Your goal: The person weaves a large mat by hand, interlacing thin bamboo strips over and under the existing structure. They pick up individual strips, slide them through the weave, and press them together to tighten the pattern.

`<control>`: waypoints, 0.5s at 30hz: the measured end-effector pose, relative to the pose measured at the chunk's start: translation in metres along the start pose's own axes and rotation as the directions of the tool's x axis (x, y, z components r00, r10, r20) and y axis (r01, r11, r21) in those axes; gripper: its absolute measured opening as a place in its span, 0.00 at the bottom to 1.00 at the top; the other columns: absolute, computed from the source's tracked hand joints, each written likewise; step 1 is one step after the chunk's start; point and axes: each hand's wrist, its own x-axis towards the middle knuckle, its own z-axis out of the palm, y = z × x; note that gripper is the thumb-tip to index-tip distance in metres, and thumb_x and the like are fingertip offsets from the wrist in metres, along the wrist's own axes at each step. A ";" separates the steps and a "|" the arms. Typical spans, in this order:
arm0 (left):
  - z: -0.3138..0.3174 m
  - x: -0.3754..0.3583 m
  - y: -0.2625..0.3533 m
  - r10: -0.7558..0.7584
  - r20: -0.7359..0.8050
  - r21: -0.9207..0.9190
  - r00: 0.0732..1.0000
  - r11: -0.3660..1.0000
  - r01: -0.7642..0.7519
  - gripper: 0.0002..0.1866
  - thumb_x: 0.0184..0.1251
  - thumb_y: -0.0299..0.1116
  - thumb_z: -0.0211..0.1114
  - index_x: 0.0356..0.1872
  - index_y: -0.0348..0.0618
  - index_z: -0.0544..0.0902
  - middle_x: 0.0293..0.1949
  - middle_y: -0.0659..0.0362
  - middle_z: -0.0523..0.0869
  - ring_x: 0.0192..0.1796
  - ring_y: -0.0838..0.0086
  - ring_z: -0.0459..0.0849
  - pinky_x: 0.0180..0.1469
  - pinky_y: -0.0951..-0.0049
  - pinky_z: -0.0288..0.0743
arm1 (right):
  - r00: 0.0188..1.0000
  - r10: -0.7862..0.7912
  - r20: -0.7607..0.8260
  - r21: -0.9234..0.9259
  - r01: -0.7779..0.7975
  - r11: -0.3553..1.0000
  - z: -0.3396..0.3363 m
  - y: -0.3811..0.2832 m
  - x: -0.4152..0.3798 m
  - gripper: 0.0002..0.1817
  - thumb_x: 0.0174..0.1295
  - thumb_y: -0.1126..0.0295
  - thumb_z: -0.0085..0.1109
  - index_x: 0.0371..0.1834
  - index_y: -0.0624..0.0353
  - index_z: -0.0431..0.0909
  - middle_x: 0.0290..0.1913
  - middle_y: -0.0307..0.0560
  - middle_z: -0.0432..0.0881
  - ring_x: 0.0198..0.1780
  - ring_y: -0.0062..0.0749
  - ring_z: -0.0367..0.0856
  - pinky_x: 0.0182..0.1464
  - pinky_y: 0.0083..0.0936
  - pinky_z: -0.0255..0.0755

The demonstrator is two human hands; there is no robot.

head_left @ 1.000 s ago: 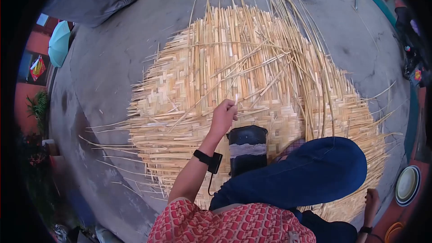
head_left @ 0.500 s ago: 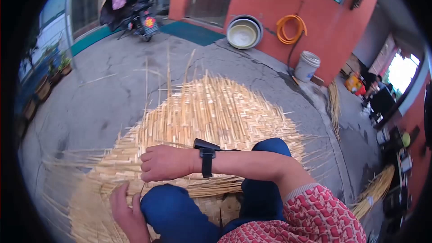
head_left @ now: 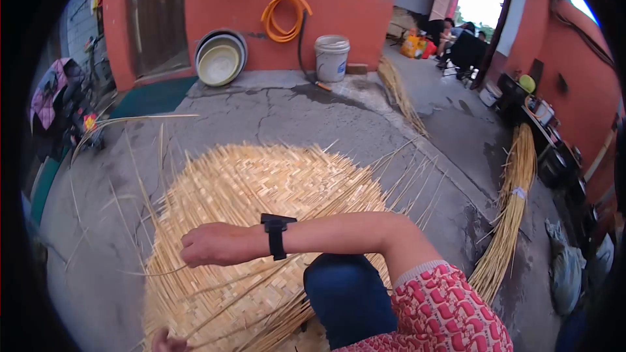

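A large woven mat of pale split reeds [head_left: 280, 179] lies on the ground under me, with loose reed ends sticking out round its edge. My right hand [head_left: 218, 245] is closed above the mat's left part, and a thin reed strip [head_left: 153, 273] runs out leftward from below its fingers. A black band with a small device [head_left: 276, 234] is on the right wrist. At the bottom edge, partly cut off, my left hand [head_left: 168, 341] has its fingers drawn together at the end of another reed strip [head_left: 225, 311]. My knee [head_left: 345, 293] rests over the mat's near side.
A tied reed bundle [head_left: 515, 202] lies on the right, and a smaller one [head_left: 399, 98] lies farther back. Basins [head_left: 220, 64], a white bucket [head_left: 332, 58] and an orange hose [head_left: 285, 16] are by the red wall. People [head_left: 450, 32] sit near the far doorway.
My view has turned right. The mat now appears rotated, with one knee showing instead of two. My left hand has dropped toward the bottom edge; the right hand stays closed over the mat.
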 end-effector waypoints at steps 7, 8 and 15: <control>0.127 0.111 -0.140 -0.218 0.034 -0.602 0.975 0.774 0.194 0.12 0.81 0.31 0.60 0.57 0.37 0.80 0.53 0.53 0.86 0.56 0.68 0.85 0.60 0.63 0.81 | 0.866 0.314 0.390 0.017 -0.348 0.937 0.072 0.098 -0.135 0.10 0.76 0.60 0.56 0.42 0.55 0.77 0.36 0.53 0.79 0.41 0.56 0.81 0.44 0.48 0.73; 0.127 0.113 -0.155 -0.246 -0.012 -0.596 0.969 0.780 0.191 0.12 0.81 0.31 0.60 0.57 0.37 0.80 0.53 0.53 0.86 0.56 0.68 0.85 0.60 0.63 0.81 | 0.825 0.385 0.414 0.025 -0.434 0.901 0.080 0.104 -0.153 0.10 0.76 0.60 0.56 0.43 0.55 0.77 0.37 0.53 0.80 0.42 0.57 0.81 0.45 0.48 0.74; 0.179 0.123 -0.214 -0.361 -0.083 -0.497 0.929 0.823 0.276 0.09 0.76 0.23 0.65 0.52 0.33 0.82 0.47 0.51 0.88 0.47 0.68 0.89 0.49 0.68 0.88 | 0.615 0.648 0.450 0.654 -0.721 0.231 0.128 0.082 -0.172 0.09 0.79 0.65 0.57 0.43 0.59 0.77 0.32 0.35 0.79 0.31 0.14 0.76 0.35 0.19 0.74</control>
